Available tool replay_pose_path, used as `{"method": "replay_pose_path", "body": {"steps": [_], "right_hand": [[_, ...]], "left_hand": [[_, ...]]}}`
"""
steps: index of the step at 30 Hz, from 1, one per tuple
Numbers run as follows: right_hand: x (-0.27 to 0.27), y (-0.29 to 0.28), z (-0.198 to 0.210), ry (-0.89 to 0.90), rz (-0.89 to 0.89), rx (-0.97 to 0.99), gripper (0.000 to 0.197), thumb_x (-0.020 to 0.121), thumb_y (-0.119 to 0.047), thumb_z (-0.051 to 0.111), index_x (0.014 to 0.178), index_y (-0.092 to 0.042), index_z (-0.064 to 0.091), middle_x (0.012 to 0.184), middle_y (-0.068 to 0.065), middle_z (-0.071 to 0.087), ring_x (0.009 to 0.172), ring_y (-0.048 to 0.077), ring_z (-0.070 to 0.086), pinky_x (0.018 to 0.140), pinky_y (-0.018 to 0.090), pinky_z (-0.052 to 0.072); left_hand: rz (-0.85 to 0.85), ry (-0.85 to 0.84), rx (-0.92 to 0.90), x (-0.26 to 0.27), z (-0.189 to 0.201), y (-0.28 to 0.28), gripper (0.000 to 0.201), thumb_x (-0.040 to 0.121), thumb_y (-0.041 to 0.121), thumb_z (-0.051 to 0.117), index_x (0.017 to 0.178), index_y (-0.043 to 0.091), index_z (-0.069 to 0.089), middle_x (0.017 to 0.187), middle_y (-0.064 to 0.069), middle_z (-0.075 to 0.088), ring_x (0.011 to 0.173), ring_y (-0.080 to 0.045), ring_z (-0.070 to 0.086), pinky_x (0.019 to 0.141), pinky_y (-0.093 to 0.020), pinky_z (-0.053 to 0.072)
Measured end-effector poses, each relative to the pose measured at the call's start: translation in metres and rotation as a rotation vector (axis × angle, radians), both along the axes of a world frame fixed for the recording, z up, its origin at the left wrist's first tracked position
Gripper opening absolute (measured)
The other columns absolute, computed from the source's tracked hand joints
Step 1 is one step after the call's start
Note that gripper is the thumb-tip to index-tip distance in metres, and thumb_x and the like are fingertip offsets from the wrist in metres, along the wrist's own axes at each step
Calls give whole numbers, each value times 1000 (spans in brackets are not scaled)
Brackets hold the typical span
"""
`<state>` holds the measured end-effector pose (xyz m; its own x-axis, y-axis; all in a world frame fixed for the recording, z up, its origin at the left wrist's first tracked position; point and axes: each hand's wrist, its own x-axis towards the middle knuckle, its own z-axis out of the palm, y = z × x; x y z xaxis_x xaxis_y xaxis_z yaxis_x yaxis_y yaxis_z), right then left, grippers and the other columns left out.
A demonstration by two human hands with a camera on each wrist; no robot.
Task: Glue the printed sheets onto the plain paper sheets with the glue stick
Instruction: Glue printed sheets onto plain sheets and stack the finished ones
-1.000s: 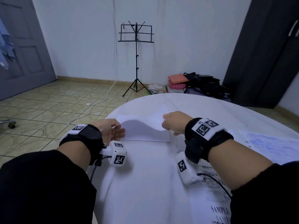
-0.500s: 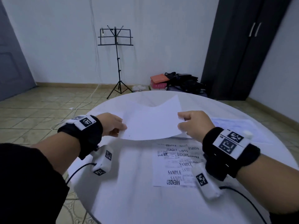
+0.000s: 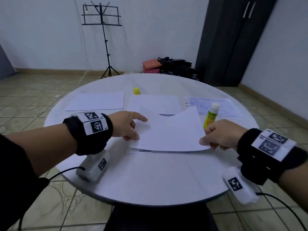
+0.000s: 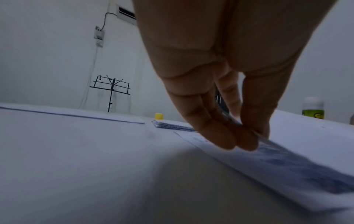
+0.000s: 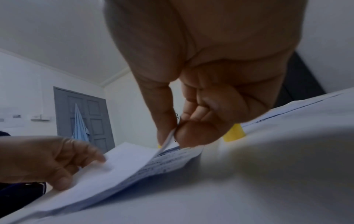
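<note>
A plain white sheet [image 3: 170, 132] hangs low and sagging over a printed sheet [image 3: 145, 151] whose near edge shows beneath it. My left hand [image 3: 133, 130] pinches the plain sheet's left edge, and my right hand [image 3: 206, 140] pinches its right edge. The left wrist view shows the left hand [image 4: 243, 136] with thumb and fingers closed on the paper [image 4: 287, 159]. In the right wrist view, the right hand [image 5: 172, 136] nips the sheet [image 5: 124, 163] between thumb and forefinger. An uncapped glue stick [image 3: 210, 115] stands just beyond my right hand.
The round white table [image 3: 150, 180] also carries two more plain sheets [image 3: 98, 101] [image 3: 155, 102], a yellow cap [image 3: 136, 91] and a blue-printed sheet [image 3: 215, 105] at the far right. A music stand [image 3: 103, 30], bags [image 3: 175, 65] and a dark wardrobe [image 3: 233, 39] stand beyond.
Both hands have carried the plain sheet from the table's left side to the middle and lowered it over the printed sheet. The head view has swung right and down.
</note>
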<state>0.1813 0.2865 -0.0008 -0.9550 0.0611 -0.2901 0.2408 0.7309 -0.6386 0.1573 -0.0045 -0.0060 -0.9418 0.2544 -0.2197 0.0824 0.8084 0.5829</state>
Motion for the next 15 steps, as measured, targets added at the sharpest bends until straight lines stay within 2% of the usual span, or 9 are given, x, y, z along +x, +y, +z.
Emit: {"method": "replay_pose_path", "body": {"steps": [2,5,9,15], "right_hand": [[-3,0,-3,-14,15,17,39,74,-6,74,55,-17,42,46,2,56,43,12,53,43,19,29],[-7,-3,-3,-16,41,45,40,75,-8,73,54,-17,41,50,5,59,52,19,54,42,19,29],[-11,-8,-4,-65,72,85,37,77,-13,73,58,-15,42,56,9,64,66,26,54,44,22,30],[-14,-7,-5,-162,108,131,37,76,-17,75,58,-15,42,60,11,65,70,27,53,48,26,29]], "left_hand": [[-4,-23,-51,1,0,3,38,81,14,74,115,26,65,87,-3,60,43,2,58,63,-11,49],[24,-61,-61,0,1,2,21,82,13,73,97,27,70,73,4,57,43,3,58,53,-3,44],[51,-89,-54,-2,1,-3,19,80,12,75,88,28,69,73,3,57,52,-5,61,57,-9,50],[30,-148,-50,-4,-4,-2,21,77,8,77,86,25,69,72,4,59,54,-7,62,61,-10,51]]}}
